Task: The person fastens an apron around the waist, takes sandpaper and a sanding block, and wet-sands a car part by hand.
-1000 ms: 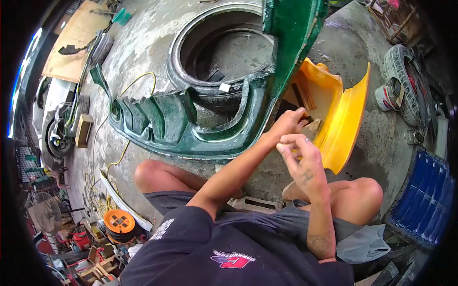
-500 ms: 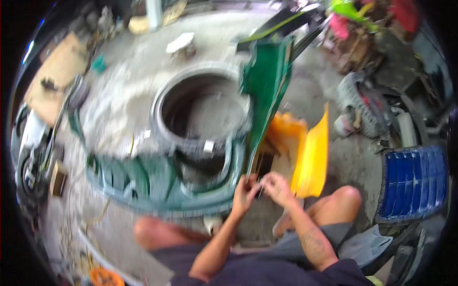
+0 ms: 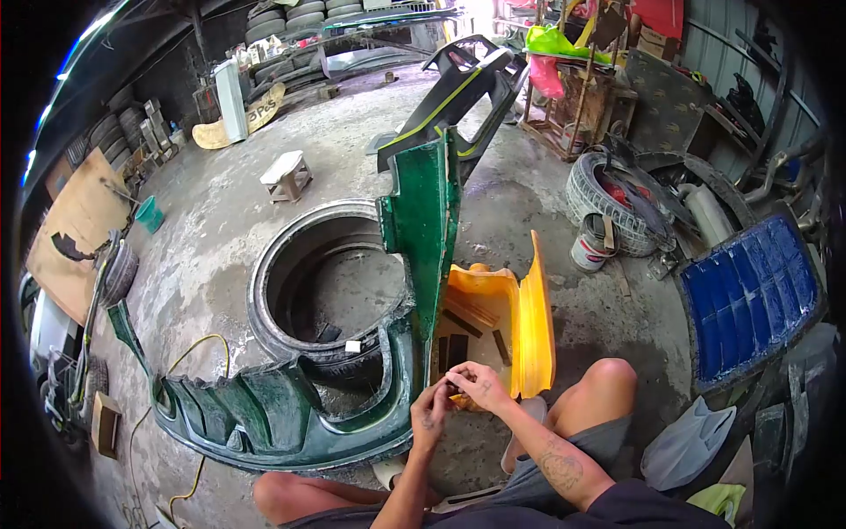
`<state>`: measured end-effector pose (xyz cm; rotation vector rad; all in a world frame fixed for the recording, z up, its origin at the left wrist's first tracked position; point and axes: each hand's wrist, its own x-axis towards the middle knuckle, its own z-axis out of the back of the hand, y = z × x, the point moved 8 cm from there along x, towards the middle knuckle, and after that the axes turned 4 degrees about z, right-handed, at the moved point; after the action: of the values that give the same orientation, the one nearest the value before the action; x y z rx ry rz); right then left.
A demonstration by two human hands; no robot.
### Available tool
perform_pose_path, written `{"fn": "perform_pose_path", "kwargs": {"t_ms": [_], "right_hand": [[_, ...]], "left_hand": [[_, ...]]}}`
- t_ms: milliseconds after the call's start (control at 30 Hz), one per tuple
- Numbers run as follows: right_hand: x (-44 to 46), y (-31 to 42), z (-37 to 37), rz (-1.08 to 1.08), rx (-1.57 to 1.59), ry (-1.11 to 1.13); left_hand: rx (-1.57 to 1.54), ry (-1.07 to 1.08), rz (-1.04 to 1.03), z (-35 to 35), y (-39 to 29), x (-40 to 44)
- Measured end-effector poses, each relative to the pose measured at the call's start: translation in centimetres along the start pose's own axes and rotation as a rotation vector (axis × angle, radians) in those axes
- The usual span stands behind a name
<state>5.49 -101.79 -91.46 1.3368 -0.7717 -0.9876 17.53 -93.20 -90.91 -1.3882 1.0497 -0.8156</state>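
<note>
My left hand (image 3: 429, 415) and my right hand (image 3: 482, 386) meet in front of me, fingertips pinched together. Between them is something small that I cannot make out. Just beyond them lies a green molded car bumper (image 3: 282, 414), one long panel of it rising upright on the right. It rests against a large tire (image 3: 267, 304) lying flat on the floor. To the right of the green piece stands a yellow molded part (image 3: 534, 326), with several dark strips (image 3: 457, 349) inside it. My right hand is close to its lower edge.
A blue ribbed panel (image 3: 753, 295) leans at the right, near a paint can (image 3: 591, 245) and a tire (image 3: 610, 198). A white-topped stool (image 3: 286, 175) stands farther off. A yellow cord (image 3: 199, 480) runs along the floor at left. A plastic bag (image 3: 687, 445) lies by my right knee.
My view has tilted up, showing more of the far workshop, and is sharper. My hands stay together at the fingertips, slightly lower and farther left in view.
</note>
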Motion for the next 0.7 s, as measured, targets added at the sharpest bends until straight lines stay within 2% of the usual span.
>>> {"fn": "perform_pose_path", "kwargs": {"t_ms": [67, 133, 200, 233, 333, 400, 467, 533, 567, 633, 667, 700], "right_hand": [[-0.2, 2.5, 0.0, 0.183, -0.299, 0.014], [-0.4, 2.8, 0.1, 0.202, -0.193, 0.009], [-0.1, 1.9, -0.4, 0.023, -0.004, 0.131], [0.1, 2.0, -0.4, 0.033, 0.027, 0.134], [0.0, 2.9, -0.4, 0.02, 0.225, 0.152], [0.0, 3.6, -0.1, 0.117, 0.011, 0.13], [-0.4, 4.2, -0.6, 0.057, 0.071, 0.139], [-0.3, 2.8, -0.6, 0.061, 0.005, 0.131], [-0.1, 2.1, -0.8, 0.103, 0.093, 0.143], [0.1, 1.4, -0.8, 0.074, 0.127, 0.153], [-0.1, 1.7, -1.2, -0.006, 0.197, 0.194], [0.1, 1.4, -0.9, 0.024, 0.165, 0.172]], "left_hand": [[-0.026, 0.001, 0.052, 0.3, -0.7, 0.0], [-0.216, 0.03, 0.139, 0.4, 0.8, 0.4], [-0.283, 0.057, 0.183, 0.4, 1.3, 0.2], [-0.353, 0.085, 0.22, -0.1, 0.5, 0.1], [-0.32, 0.07, 0.241, 0.0, -0.5, -0.1], [-0.289, 0.055, 0.216, -0.1, -1.4, -0.5], [-0.185, 0.022, 0.159, 0.7, -1.2, -0.4], [-0.179, 0.023, 0.132, 0.9, -0.1, -0.3], [-0.205, 0.016, 0.139, 0.8, 0.5, -0.6], [-0.202, 0.024, 0.134, 0.6, -0.1, -0.3], [-0.175, 0.045, 0.13, 0.6, -0.4, -0.4], [-0.212, 0.061, 0.156, 0.5, -0.2, -0.1]]}}
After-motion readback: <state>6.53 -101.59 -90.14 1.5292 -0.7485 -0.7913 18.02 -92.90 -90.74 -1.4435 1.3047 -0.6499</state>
